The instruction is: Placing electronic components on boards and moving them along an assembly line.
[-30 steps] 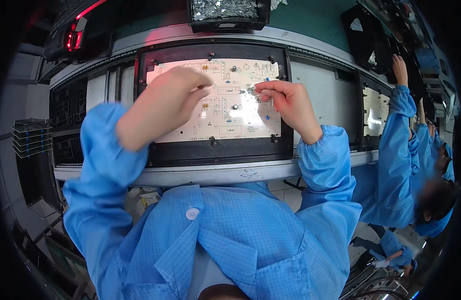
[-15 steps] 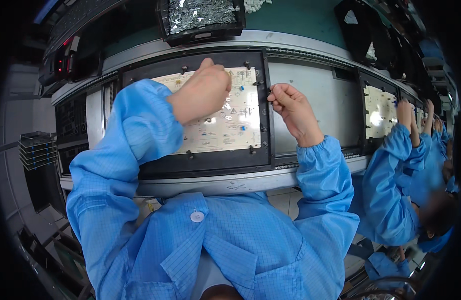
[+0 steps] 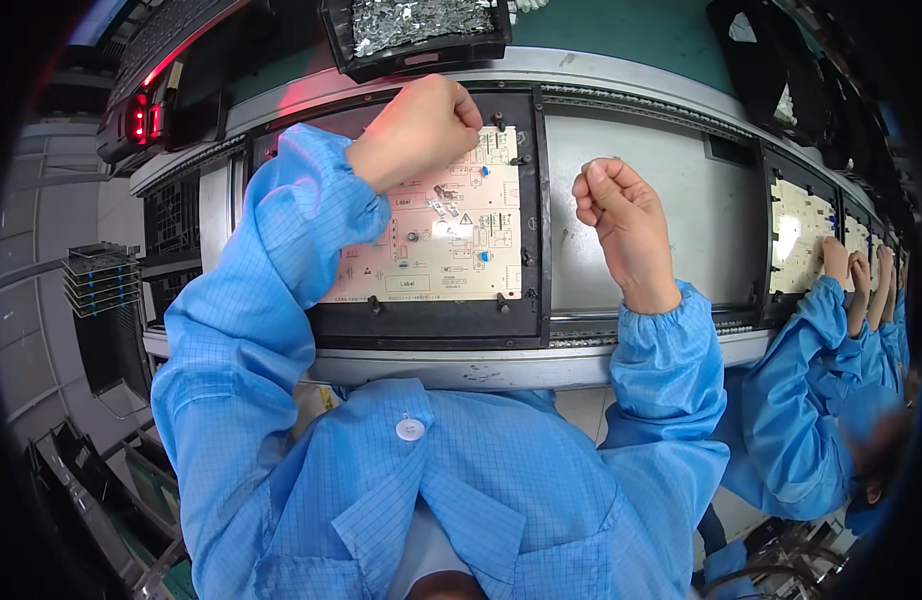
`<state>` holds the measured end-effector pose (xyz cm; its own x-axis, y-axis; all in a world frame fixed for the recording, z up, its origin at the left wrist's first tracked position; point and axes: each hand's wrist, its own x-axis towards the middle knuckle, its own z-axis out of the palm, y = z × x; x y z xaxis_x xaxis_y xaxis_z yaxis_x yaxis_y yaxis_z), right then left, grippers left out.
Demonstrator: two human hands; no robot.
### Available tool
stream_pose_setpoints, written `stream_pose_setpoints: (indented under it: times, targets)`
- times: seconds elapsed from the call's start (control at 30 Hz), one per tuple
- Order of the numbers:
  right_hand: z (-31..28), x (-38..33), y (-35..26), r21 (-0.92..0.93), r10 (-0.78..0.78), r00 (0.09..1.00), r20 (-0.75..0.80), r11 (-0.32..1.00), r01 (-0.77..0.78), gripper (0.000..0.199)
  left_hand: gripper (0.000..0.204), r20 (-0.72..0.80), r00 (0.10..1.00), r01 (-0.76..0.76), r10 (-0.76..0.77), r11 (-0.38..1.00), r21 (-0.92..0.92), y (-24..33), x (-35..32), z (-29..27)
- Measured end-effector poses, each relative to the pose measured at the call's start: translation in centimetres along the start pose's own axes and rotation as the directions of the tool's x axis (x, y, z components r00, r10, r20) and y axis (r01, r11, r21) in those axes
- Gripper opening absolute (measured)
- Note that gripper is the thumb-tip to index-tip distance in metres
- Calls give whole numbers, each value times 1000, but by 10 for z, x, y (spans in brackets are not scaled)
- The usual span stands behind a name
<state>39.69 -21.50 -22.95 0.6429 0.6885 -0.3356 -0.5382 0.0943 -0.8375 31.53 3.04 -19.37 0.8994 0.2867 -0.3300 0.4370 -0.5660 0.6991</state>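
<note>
A cream printed circuit board (image 3: 461, 275) with a few small blue components lies in a black carrier frame (image 3: 421, 328) before me. My left hand (image 3: 416, 130) is over the board's upper edge, fingers curled down and their tips largely hidden. Just below it, several small shiny metal pieces (image 3: 444, 203) lie loose on the board. To the right of the carrier, my right hand (image 3: 626, 225) hovers over a grey metal surface, thumb pressed against the curled fingers. Whatever either hand holds is too small or hidden to make out.
A black bin (image 3: 426, 35) full of small metal pieces stands beyond the rail. At left a device (image 3: 146, 120) glows red. Farther right, co-workers' hands (image 3: 836, 262) work at another board (image 3: 803, 230). Stacked boards (image 3: 101, 280) stand at far left.
My left hand has moved up toward the board's far edge, uncovering the loose metal pieces. My right hand has shifted right, away from the carrier's edge. Red light now falls across the board.
</note>
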Motion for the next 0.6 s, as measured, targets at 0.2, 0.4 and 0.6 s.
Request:
stream_pose_setpoints:
  times: [0.2,0.4,0.6]
  targets:
    - [6,-4,-1,-15,-36,999,-7,999,36,13,14,31,999,18,-18,1000,24,-1,8,2]
    - [7,-4,-1,-37,-52,999,-6,998,52,12,14,80,990,106,-114,990,91,9,19,-4]
    - [8,-5,-3,-47,-63,998,-15,997,63,13,19,95,973,187,-212,958,217,23,29,-5]
